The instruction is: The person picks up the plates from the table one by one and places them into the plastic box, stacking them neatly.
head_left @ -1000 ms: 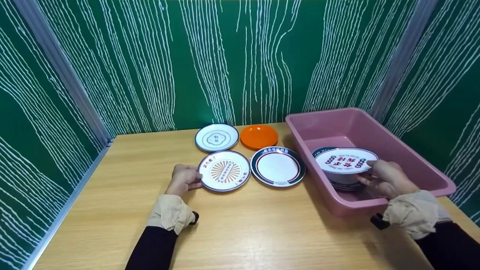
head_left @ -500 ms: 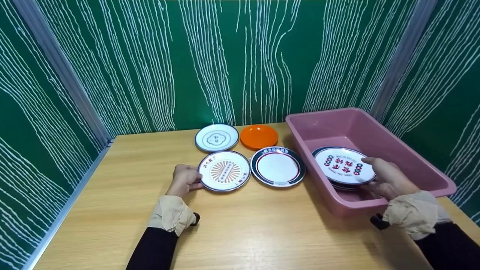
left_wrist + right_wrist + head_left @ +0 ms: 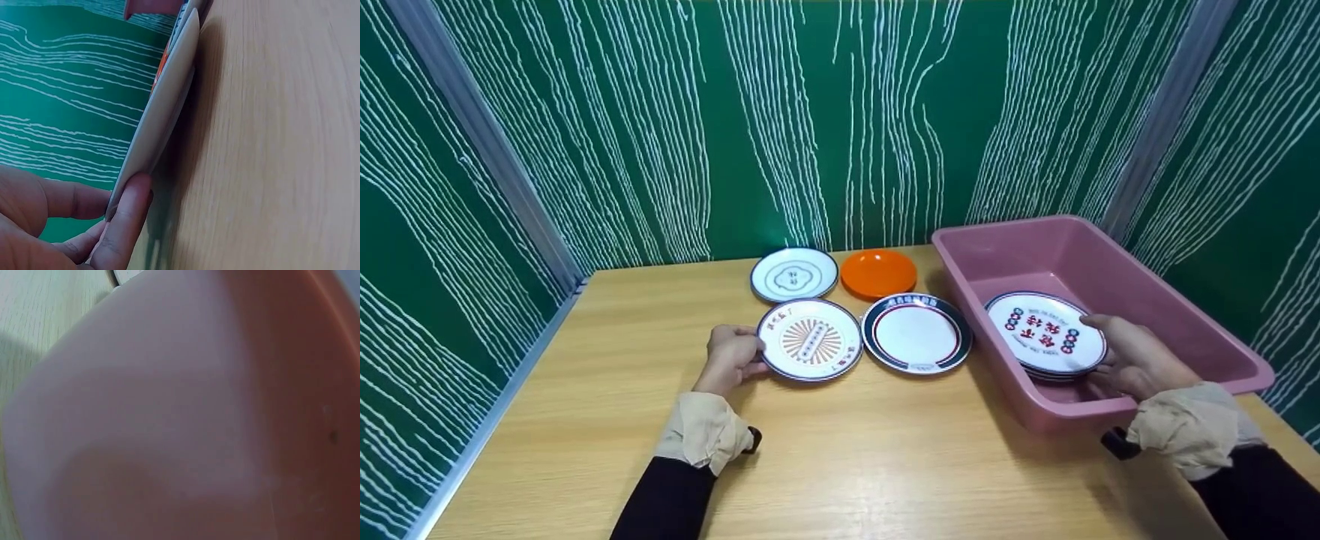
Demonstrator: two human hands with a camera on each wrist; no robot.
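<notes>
My left hand (image 3: pixel 731 358) pinches the left rim of a white plate with an orange sunburst print (image 3: pixel 810 340). In the left wrist view this plate (image 3: pixel 152 124) is seen edge-on and tilted, with thumb and fingers on its rim and a shadow below. Inside the pink basin (image 3: pixel 1035 416), my right hand (image 3: pixel 1136 358) holds the right rim of a white plate with red characters (image 3: pixel 1044 334). That plate lies over other plates, whose edges show beneath it. Only the basin wall (image 3: pixel 157 410) fills most of the right wrist view; the right hand is not visible there.
Behind the sunburst plate sits a white plate with a grey emblem (image 3: pixel 794 276). An orange plate (image 3: pixel 878 273) is beside it. A dark-green-rimmed plate (image 3: pixel 916 334) lies between the sunburst plate and the basin. Green panels (image 3: pixel 622 112) enclose the wooden table (image 3: pixel 607 337).
The red-character plate has come down and flattened over the plates in the basin, with my right hand still on it. The sunburst plate has risen very slightly in my left hand.
</notes>
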